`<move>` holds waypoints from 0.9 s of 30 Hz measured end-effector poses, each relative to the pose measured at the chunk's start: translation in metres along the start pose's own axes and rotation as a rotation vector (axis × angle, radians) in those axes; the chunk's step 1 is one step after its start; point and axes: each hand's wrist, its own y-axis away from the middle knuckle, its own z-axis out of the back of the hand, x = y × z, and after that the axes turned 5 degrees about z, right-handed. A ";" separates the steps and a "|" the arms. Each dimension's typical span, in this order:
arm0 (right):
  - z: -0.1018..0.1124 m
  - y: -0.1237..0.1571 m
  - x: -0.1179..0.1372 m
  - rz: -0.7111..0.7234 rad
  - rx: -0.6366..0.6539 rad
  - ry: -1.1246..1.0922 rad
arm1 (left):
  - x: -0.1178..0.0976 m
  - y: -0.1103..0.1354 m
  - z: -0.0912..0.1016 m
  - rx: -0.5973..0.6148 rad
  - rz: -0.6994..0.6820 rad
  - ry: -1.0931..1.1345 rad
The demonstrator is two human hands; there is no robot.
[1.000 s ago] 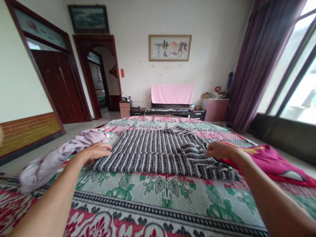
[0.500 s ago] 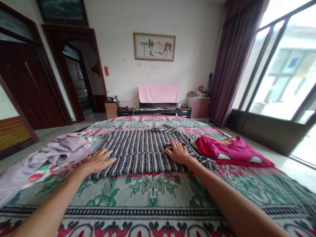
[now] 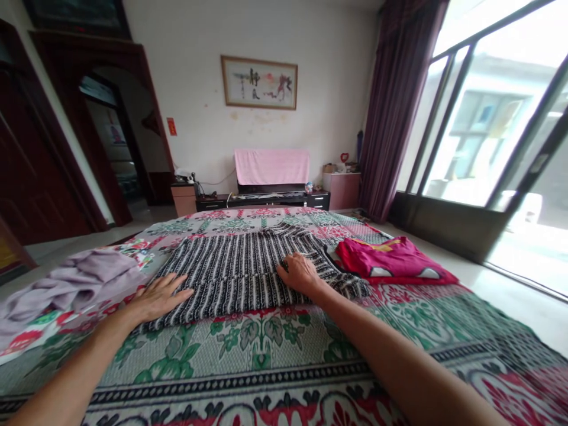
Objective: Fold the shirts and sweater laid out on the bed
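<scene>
A black-and-white striped knit sweater (image 3: 231, 266) lies folded over on the patterned bedspread (image 3: 261, 337), its neck end towards the right. My left hand (image 3: 162, 296) rests flat on the sweater's near left edge, fingers spread. On its right part, my right hand (image 3: 302, 273) has its fingers bent down into the knit, the thumb pointing left; the fingertips are hidden. Close to the right of the sweater is a folded magenta and red garment (image 3: 394, 258). A pale mauve garment (image 3: 89, 275) lies crumpled to the left.
A floral white cloth (image 3: 26, 343) shows under the mauve garment. Beyond the bed stands a low black cabinet (image 3: 319, 201) with a pink cloth (image 3: 271, 167) draped over something on it. Purple curtains (image 3: 390, 118) and glazed doors (image 3: 470, 136) are on the right.
My right hand's fingers have gone from spread flat to bent into the sweater. My left hand stays flat on the left edge. The whole view has turned slightly to the right.
</scene>
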 end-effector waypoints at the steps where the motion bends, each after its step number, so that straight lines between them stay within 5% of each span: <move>1: -0.003 0.000 0.000 0.000 -0.005 -0.003 | 0.000 0.000 0.000 -0.007 -0.007 0.003; 8: -0.008 -0.008 -0.014 0.279 -0.064 -0.155 | 0.001 -0.001 0.000 0.003 -0.013 -0.001; 14: 0.012 -0.018 -0.053 -0.157 -0.121 -0.074 | 0.001 -0.001 0.000 0.007 -0.015 0.020; 21: 0.003 -0.011 -0.075 -0.266 0.031 0.027 | -0.003 0.004 0.002 0.007 -0.014 0.041; 25: 0.002 -0.014 -0.068 -0.110 -0.115 0.010 | 0.004 0.005 0.013 -0.038 -0.083 0.193; 27: 0.002 -0.017 -0.059 0.042 -0.190 -0.062 | 0.017 0.004 0.019 -0.158 -0.062 0.344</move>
